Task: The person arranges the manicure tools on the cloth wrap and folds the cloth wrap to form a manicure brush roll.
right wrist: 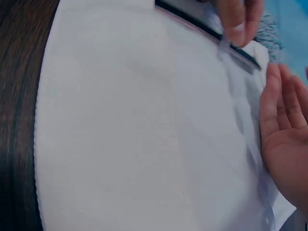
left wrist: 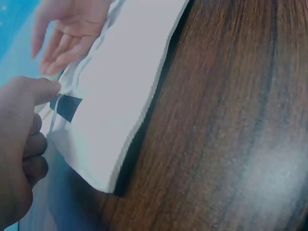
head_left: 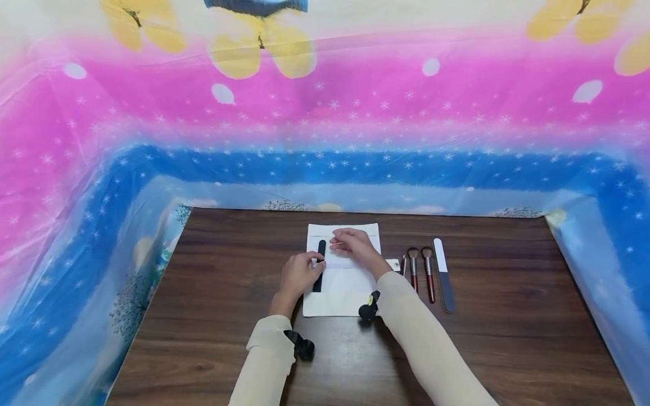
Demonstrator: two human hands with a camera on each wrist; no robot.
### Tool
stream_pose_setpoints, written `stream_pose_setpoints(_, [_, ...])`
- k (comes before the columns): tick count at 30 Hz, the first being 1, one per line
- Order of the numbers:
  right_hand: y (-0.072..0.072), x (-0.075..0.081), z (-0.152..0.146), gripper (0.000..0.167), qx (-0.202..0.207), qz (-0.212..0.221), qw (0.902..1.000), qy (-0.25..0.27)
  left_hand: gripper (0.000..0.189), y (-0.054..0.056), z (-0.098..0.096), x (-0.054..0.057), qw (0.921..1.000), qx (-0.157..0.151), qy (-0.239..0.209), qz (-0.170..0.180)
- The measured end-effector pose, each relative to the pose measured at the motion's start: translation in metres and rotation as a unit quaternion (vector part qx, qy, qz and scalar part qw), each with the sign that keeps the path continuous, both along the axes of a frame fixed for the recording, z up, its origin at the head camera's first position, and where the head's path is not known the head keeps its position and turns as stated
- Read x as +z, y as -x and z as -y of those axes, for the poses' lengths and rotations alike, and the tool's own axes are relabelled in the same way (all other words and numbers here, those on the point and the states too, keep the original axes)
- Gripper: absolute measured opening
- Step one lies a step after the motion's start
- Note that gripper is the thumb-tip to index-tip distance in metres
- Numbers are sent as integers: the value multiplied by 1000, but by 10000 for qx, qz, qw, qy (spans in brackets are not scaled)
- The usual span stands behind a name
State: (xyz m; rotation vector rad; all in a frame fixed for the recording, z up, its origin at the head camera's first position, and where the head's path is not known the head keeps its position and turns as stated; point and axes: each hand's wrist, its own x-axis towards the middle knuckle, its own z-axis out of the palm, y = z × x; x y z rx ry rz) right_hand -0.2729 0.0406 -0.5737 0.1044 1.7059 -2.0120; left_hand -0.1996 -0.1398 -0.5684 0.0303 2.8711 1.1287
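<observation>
A white cloth brush roll (head_left: 350, 282) lies spread on the table, and a black nail file (head_left: 322, 246) stands lengthwise along its left side, its lower end in the folded pocket. My left hand (head_left: 301, 273) is over the file's middle. In the right wrist view its thumb and finger pinch the thin white strap (right wrist: 235, 82) where it crosses the file (right wrist: 192, 21). My right hand (head_left: 355, 246) hovers above the upper part of the cloth with loosely bent fingers and nothing in them. The left wrist view shows its palm (left wrist: 77, 31) turned toward the left hand.
To the right of the cloth lie two makeup brushes (head_left: 427, 254) with red handles, a slim tool (head_left: 403, 265) partly hidden by the right sleeve, and a white-and-grey nail file (head_left: 444, 282). A snap tab (head_left: 393, 264) sticks out from the cloth. Patterned fabric (head_left: 325, 163) surrounds the wooden table (head_left: 228, 270).
</observation>
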Motion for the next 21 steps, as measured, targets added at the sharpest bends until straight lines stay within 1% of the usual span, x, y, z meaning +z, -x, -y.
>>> stream_pose_setpoints(2, [-2, 5, -6, 38, -191, -109, 9995, 236, 20, 0, -2, 3, 9993, -86, 375, 1])
stream_pose_setpoints(4, [-4, 11, -13, 39, -307, -273, 9988, 284, 22, 1, -3, 4, 9987, -190, 468, 35])
stream_pose_setpoints(7, [-8, 19, -26, 40, -399, -493, 9977, 256, 26, 1, -6, 3, 9982, -350, 449, 180])
stream_pose_setpoints(10, [-14, 26, -42, 43, -380, -665, 9969, 176, 29, 0, -6, 0, 9976, -398, 460, 345])
stream_pose_setpoints(12, [-18, 28, -55, 44, -319, -846, 9959, 35, 29, -1, -6, -3, 9975, -399, 453, 373])
stream_pose_setpoints(15, [-25, 32, -75, 43, -325, -1142, 9928, -185, 26, -2, -5, -7, 9984, -344, 347, 296])
stream_pose_setpoints(18, [-31, 35, -99, 36, -455, -1441, 9882, -235, 23, -2, -5, -11, 9991, -290, 213, 245])
stream_pose_setpoints(21, [-35, 38, -123, 26, -786, -1631, 9834, -81, 19, -1, -6, -15, 9994, -191, 59, 285])
